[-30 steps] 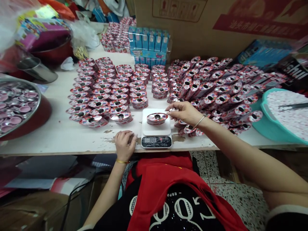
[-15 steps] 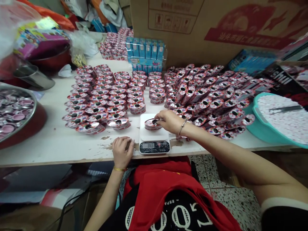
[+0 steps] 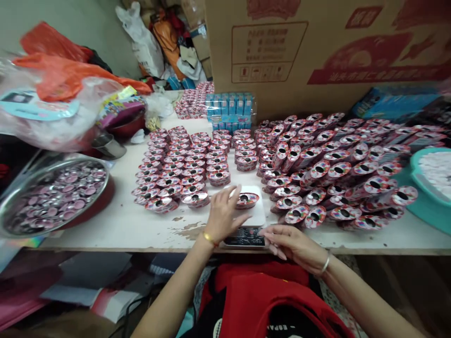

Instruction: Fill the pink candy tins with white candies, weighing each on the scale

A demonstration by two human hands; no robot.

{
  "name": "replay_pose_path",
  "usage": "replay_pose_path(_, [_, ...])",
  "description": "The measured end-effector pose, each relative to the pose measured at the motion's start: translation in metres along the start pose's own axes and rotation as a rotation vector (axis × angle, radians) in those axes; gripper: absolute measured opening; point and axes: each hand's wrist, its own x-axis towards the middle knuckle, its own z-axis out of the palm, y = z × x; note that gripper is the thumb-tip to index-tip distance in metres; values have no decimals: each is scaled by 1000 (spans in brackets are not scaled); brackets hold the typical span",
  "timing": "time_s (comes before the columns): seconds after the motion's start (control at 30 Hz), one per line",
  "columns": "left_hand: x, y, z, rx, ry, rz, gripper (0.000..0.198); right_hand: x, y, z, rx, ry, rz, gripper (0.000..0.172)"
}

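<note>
My left hand [image 3: 223, 218] stands with its fingertips at the left edge of the white platform of a digital kitchen scale [image 3: 252, 211], next to a small oval tin [image 3: 247, 200] with a dark round hole. The tin lies on the platform, printed red and pink. My right hand [image 3: 294, 244] rests flat and empty at the table's front edge, just right of the scale's display. Rows of similar tins [image 3: 183, 173] stand left of the scale, and a larger tilted mass of tins [image 3: 334, 176] lies to its right.
A steel tray of pink-and-silver lids [image 3: 56, 195] sits at the left on a red basin. A teal basin of white pieces [image 3: 431, 173] is at the right edge. Blue packs in plastic [image 3: 229, 110] stand against a large cardboard carton [image 3: 317, 51].
My right hand has drawn back from the tin to the table's front edge. My left hand has moved up onto the scale's platform edge. The view has swung upward and shows more of the room.
</note>
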Motion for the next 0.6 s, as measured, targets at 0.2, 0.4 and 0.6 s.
replay_pose_path(0.2, [8,-16,-41,-4,-229,66,35,-14,20,-12,73,95,34,33])
replay_pose_path(0.4, [-69,-89,-106,124,-256,-157,36,-14,23,-19,71,100,45,31])
replay_pose_path(0.6, [-118,-143,-107,361,-125,-244,39,-8,25,-10,60,51,24,32])
